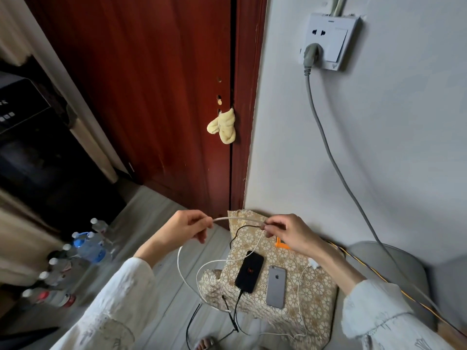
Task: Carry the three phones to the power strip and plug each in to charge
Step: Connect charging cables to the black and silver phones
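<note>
Hands (187,227) (285,232) pinching white cable (237,219) taut between them, two phones (249,272) (276,286) below on cushion (310,281)

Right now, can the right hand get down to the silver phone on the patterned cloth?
Probably yes. The silver phone lies face down in the open on the patterned cloth, below the right hand, with nothing on top. But that hand is pinching the white cable with the left hand, so it must let go first.
</note>
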`<state>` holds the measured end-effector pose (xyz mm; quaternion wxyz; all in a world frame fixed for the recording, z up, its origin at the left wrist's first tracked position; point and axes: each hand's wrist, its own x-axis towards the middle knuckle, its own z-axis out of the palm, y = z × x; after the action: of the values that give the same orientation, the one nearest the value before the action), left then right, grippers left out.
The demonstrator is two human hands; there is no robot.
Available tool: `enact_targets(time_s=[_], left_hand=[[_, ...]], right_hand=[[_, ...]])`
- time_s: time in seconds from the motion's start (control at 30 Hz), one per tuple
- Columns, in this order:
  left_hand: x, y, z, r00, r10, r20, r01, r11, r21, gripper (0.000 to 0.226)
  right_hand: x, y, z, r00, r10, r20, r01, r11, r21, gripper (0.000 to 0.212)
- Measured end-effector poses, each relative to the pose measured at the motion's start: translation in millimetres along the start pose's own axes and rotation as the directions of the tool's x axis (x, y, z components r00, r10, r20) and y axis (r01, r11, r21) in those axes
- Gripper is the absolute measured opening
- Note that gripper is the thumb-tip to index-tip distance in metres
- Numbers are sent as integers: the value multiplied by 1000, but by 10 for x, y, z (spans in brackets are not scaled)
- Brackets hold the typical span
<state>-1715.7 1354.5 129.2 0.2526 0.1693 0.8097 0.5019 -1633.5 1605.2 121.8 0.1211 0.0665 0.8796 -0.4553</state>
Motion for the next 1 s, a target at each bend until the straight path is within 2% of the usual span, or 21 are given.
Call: enact_targets(time_s=[0.07,0.17,0.23,0.4,0.47,0.53,0.67,0.77,0.87,1.0], left_hand=[[-34,-34,-8,997,-59,47,62,996,-59,22],[-38,8,140,971,-107,214,105,994,22,24],[-13,57,276,959,-120,258,105,992,70,22],[51,-20,483,956,-173,237,175,984,13,18],[113,-150,541,952,-227,207,240,970,-41,18],[212,-336,625,948,-282,147,296,951,-84,20],[355,-779,942,932,-359,55,363,926,-103,31],[490,-1220,1179,939,-342,-41,337,936,-101,25],[599,-1692,1377,920,-388,-53,379,916,-133,24],[660,-2286,1675,899,-437,-35,428,893,-138,29]], right_hand=[[-17,33,-7,1000,-5,-20,5,1000,0,12],[2,-43,103,996,-87,-37,86,996,-22,14],[33,-104,196,992,-118,-44,116,992,-55,16],[36,77,298,996,-74,-53,69,994,-89,21],[47,229,346,989,-89,-122,77,992,-98,25],[110,398,422,977,-73,-200,67,997,-35,31],[234,982,752,970,163,-178,-154,986,66,35],[346,1612,1064,935,334,-120,-329,942,61,34],[452,2228,1346,833,550,-60,-551,834,-15,34],[610,2921,1677,733,674,-92,-677,736,-4,28]])
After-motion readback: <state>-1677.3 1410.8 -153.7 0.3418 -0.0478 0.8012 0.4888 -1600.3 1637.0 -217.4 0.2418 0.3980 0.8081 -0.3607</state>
